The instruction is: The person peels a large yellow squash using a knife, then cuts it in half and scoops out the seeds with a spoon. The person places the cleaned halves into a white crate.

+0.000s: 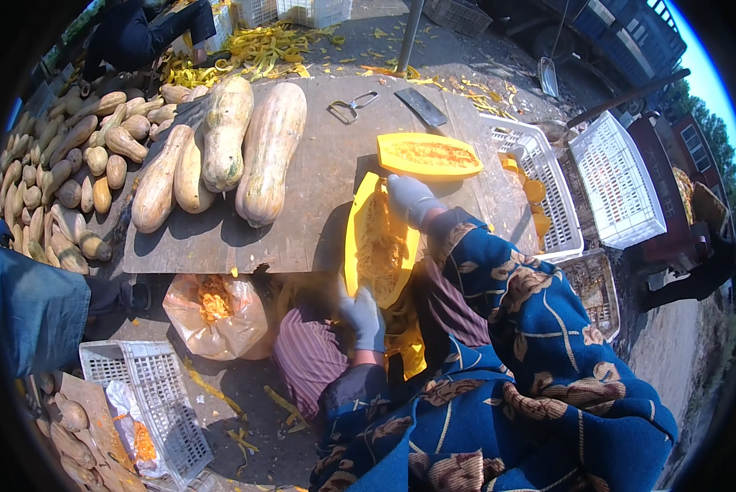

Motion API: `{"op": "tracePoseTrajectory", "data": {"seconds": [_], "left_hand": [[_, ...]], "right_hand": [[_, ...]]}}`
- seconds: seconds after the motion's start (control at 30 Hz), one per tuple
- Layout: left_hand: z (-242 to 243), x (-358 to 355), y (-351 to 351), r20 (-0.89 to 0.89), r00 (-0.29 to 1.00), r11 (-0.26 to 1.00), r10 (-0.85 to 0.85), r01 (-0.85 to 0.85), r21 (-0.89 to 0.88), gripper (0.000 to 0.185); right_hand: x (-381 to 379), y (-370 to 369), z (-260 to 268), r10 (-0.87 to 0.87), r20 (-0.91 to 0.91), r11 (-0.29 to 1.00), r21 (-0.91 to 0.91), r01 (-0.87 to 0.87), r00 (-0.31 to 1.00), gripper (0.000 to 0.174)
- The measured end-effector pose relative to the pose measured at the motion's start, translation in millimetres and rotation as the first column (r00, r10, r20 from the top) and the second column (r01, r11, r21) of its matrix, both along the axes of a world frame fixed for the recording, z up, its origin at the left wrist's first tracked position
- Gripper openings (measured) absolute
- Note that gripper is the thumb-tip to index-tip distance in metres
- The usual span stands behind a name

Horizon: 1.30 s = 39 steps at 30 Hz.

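My left hand point(363, 317), in a grey glove, grips the lower end of a peeled squash half point(382, 246) with its fibrous seed hollow facing up. At the upper end of that half is my right hand point(412, 200), gloved too, its fingers at the rim and partly inside; whether it holds a tool is hidden. Another peeled half point(430, 155) lies cut side up beyond it on the board table point(319, 132). A metal peeler point(351, 107) and a cleaver point(421, 106) rest near the far edge. Several unpeeled squashes point(271, 154) lie to the left.
A white plastic crate point(558, 184) with peeled pieces stands right of the table. Below its near edge is a plastic bag point(214, 329) of orange pulp. A squash heap point(67, 160) fills the left. One person crouches at upper left; another person's clothing shows at left.
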<state>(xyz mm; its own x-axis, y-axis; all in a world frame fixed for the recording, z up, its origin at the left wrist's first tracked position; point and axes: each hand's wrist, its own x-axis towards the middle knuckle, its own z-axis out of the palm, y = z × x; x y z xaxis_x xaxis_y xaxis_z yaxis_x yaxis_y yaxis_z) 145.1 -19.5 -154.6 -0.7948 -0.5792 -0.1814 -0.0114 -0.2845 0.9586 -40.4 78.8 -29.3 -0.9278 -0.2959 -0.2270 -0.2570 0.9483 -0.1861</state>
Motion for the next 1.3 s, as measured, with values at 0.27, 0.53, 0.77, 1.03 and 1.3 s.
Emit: {"op": "tracePoseTrajectory", "data": {"seconds": [0.27,0.53,0.77,1.03,1.3], "left_hand": [[26,2,3,-0.022,1.000,0.995,-0.011,0.013,0.097,0.043],[12,1,3,-0.012,1.000,0.997,-0.025,0.026,0.075,0.050],[20,1,-2,-0.048,0.997,0.982,-0.066,0.074,0.175,0.052],[32,2,0,0.013,0.998,0.968,-0.067,0.062,0.244,0.040],[17,-2,0,0.091,0.995,0.973,-0.040,0.018,0.229,0.049]], "right_hand": [[23,10,2,0.116,0.023,0.990,0.077,-0.118,0.993,0.031],[-9,15,7,0.015,-0.090,1.000,-0.019,-0.017,0.996,0.027],[-14,4,5,0.018,-0.070,1.000,-0.006,-0.018,0.997,0.026],[-4,-7,12,0.147,0.041,0.985,0.084,-0.150,0.988,0.031],[47,-15,11,0.208,0.169,0.972,0.074,-0.222,0.963,0.031]]}}
